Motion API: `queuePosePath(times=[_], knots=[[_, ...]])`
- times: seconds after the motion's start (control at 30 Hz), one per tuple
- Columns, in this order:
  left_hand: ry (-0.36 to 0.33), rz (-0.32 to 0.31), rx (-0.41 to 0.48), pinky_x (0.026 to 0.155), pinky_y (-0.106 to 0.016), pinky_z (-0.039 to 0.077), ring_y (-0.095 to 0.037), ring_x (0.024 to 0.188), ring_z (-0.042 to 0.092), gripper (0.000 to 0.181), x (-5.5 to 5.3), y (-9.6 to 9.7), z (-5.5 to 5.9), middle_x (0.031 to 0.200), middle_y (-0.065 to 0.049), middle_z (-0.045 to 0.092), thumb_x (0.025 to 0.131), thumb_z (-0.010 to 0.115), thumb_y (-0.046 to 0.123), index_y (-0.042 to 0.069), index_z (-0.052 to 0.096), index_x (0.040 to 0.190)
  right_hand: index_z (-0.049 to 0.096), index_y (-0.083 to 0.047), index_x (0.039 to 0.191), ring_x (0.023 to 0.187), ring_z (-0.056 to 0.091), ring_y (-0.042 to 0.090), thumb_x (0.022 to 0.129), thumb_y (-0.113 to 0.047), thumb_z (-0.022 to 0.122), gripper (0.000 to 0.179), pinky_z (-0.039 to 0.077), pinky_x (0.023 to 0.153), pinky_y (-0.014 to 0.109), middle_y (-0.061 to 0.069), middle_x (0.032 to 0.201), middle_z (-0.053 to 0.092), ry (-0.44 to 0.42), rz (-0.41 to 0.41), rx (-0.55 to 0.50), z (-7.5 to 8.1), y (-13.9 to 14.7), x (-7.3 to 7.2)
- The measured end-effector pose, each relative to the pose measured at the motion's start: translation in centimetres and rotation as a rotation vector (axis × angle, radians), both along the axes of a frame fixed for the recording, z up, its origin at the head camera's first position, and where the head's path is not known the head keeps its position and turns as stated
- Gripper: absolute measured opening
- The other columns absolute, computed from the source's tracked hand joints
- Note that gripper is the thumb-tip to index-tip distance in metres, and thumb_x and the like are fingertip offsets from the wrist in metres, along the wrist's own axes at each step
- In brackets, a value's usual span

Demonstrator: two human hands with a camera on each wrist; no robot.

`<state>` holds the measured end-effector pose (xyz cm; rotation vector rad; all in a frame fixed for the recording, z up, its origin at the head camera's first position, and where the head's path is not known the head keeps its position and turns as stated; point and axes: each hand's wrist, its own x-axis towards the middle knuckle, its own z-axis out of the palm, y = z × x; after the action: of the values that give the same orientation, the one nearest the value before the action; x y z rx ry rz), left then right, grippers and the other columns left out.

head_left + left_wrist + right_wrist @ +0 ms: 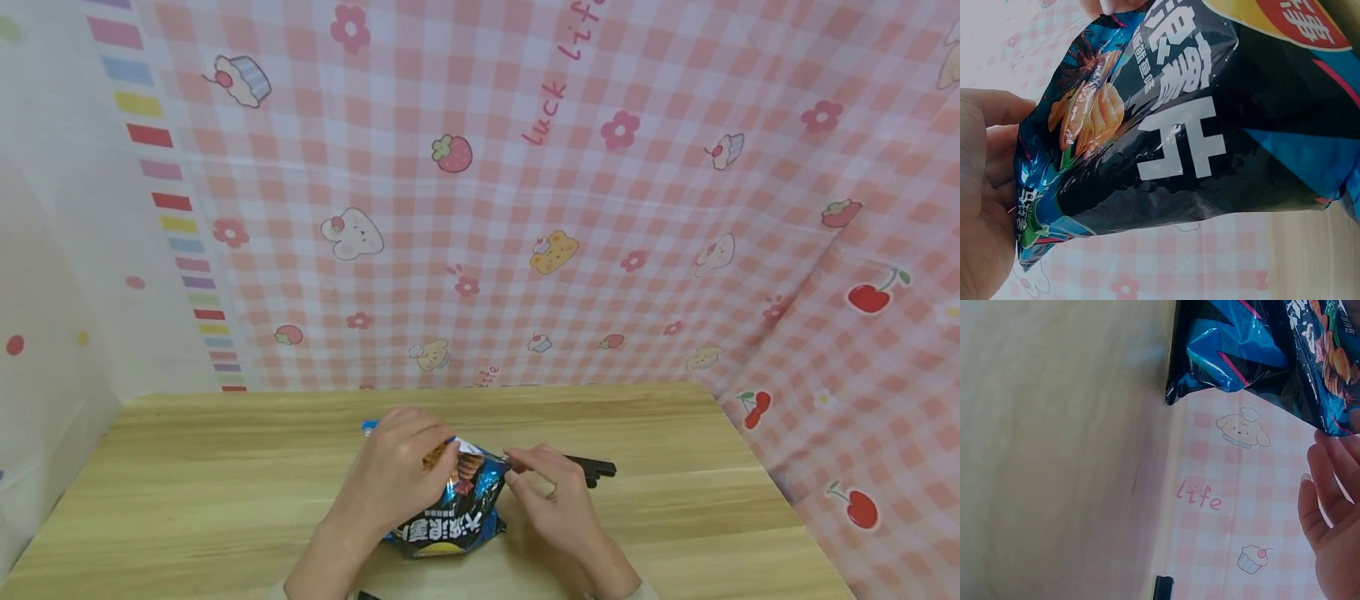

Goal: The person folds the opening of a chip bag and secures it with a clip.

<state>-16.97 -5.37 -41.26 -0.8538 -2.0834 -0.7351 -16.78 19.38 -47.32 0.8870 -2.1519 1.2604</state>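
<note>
A shiny black and blue bag of potato chips, with white lettering and pictures of chips, is tilted between both hands at the front middle of the table. My left hand grips its upper left end, with the thumb on the near face; the palm covers part of the print. At the opposite corner, my right hand pinches the bag's edge between fingertips and thumb. In the left wrist view the bag looks puffed and its visible sides are whole. Some right-hand fingers reach the bag's lower tip in the right wrist view.
A slim black object lies on the wooden table just beyond my right hand. Another dark piece shows at the bottom edge, by the left forearm. Pink checked cloth hangs behind the table and along its right side.
</note>
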Motion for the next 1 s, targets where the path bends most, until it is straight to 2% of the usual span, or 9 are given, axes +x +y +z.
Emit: queuePosePath(times=[0.1,0.2,0.33,0.5,0.73,1.0], knots=[[-0.004,0.004,-0.006,0.084,-0.04,0.059,-0.019,0.084,0.072,0.006,0.0,0.0,0.1,0.088,-0.003,0.078,0.082,0.081,0.008,0.004,0.081,0.087,0.077,-0.005,0.117,0.089,0.069,0.017,0.095,0.003,0.072,0.024,0.06,0.079,0.035,0.0,0.102,0.077,-0.11,-0.041,0.02,0.3,0.0,0.3],[-0.012,0.019,-0.023,0.084,-0.04,0.058,-0.019,0.085,0.072,0.006,0.0,-0.2,0.2,0.089,-0.003,0.078,0.083,0.081,0.01,0.006,0.08,0.088,0.079,-0.007,0.114,0.097,0.068,0.012,0.103,-0.007,0.066,0.017,0.058,0.085,0.031,-0.003,0.106,0.078,-0.245,-0.074,0.009,0.5,-0.1,0.4],[-0.039,0.071,-0.066,0.084,-0.041,0.056,-0.021,0.088,0.071,0.011,0.0,-0.4,0.2,0.092,-0.003,0.078,0.085,0.079,0.016,0.007,0.078,0.091,0.081,-0.009,0.11,0.098,0.068,0.011,0.104,-0.016,0.067,0.016,0.056,0.086,0.029,-0.007,0.106,0.077,-0.348,-0.084,-0.011,0.6,-0.4,0.3],[-0.066,0.12,-0.101,0.086,-0.044,0.055,-0.025,0.09,0.07,0.018,0.0,-0.6,0.2,0.094,-0.005,0.077,0.085,0.079,0.021,0.006,0.077,0.095,0.081,-0.016,0.109,0.091,0.065,0.011,0.1,-0.016,0.073,0.012,0.055,0.08,0.028,-0.005,0.101,0.076,-0.362,-0.077,-0.003,0.5,-0.5,0.2],[-0.085,0.133,-0.101,0.087,-0.044,0.055,-0.025,0.091,0.07,0.017,0.0,-0.7,0.3,0.094,-0.005,0.077,0.083,0.081,0.019,0.006,0.077,0.094,0.081,-0.018,0.107,0.089,0.066,0.011,0.093,-0.013,0.081,0.015,0.057,0.079,0.029,-0.007,0.094,0.075,-0.342,-0.072,0.005,0.4,-0.8,0.1],[-0.089,0.138,-0.111,0.085,-0.041,0.056,-0.023,0.092,0.07,0.018,0.0,-0.7,0.3,0.096,-0.005,0.077,0.082,0.086,0.013,0.005,0.077,0.095,0.081,-0.016,0.105,0.092,0.068,0.012,0.088,-0.013,0.085,0.017,0.061,0.078,0.034,-0.011,0.098,0.075,-0.301,-0.033,0.024,0.3,-1.1,-0.1]])
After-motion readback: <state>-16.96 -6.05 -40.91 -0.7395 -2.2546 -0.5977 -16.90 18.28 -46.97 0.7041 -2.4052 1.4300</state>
